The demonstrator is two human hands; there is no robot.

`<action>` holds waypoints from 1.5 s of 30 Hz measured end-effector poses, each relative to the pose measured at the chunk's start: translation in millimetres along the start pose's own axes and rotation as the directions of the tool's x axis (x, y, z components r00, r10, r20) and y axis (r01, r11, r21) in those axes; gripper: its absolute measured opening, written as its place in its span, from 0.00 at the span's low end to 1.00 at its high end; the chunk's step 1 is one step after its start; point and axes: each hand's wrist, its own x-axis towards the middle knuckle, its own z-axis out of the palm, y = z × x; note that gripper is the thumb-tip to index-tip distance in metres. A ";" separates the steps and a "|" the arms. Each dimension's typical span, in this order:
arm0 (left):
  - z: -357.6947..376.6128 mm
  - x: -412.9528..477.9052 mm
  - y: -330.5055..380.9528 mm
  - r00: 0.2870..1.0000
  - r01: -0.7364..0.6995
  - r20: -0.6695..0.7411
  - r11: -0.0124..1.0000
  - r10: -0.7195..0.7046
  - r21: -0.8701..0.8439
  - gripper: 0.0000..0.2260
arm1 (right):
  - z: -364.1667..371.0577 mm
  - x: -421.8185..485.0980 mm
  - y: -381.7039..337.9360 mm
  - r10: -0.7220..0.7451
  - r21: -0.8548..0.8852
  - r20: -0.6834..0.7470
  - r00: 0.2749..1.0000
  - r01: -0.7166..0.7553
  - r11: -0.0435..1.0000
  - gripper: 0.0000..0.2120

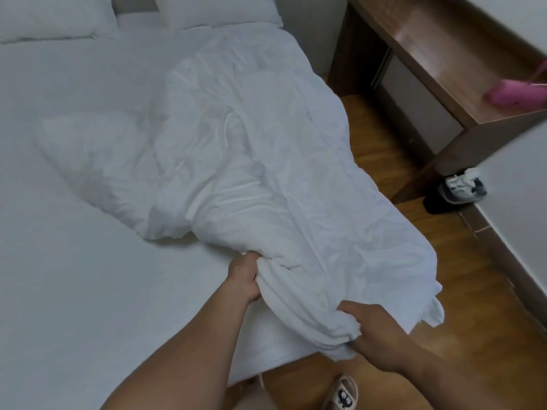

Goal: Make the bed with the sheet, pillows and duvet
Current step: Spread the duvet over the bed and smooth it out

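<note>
At the near corner of the bed (260, 359): we held the duvet (251, 161) with both hands, its end bunched and crumpled.
Left hand (242, 276): we had it curled round a thick fold of the duvet's near edge, above the sheet (74, 261).
Right hand (376, 335): we had it clamped on the gathered end of the duvet, nearer to us and just past the mattress edge.
Hands: they were apart, with a roll of duvet between them.
Duvet: white, it lay heaped along the right side of the bed, from our hands up toward the pillows. Its right edge hung over the floor (473, 276), and one puffy corner spread left onto the sheet.
Sheet: white and smooth, it covered the mattress, bare on the left and near us.
Pillows: we saw a pillow (50, 16) and a second pillow (216, 10) at the head, a gap between them. The second lay just beside the duvet's far end.
Desk (444, 54): wooden, it stood right of the bed across a strip of floor and carried a blurred pink thing (515, 93).
Floor: wooden, it had a shoe (461, 187) by the desk's foot and a slipper (343, 395) below our right arm.
</note>
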 end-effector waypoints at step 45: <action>-249.6 -144.6 33.1 0.978 0.042 0.208 0.983 -0.004 -0.179 0.20 | 204.7 -9.9 -274.9 -0.143 -0.318 -0.301 0.943 0.042 0.947 0.20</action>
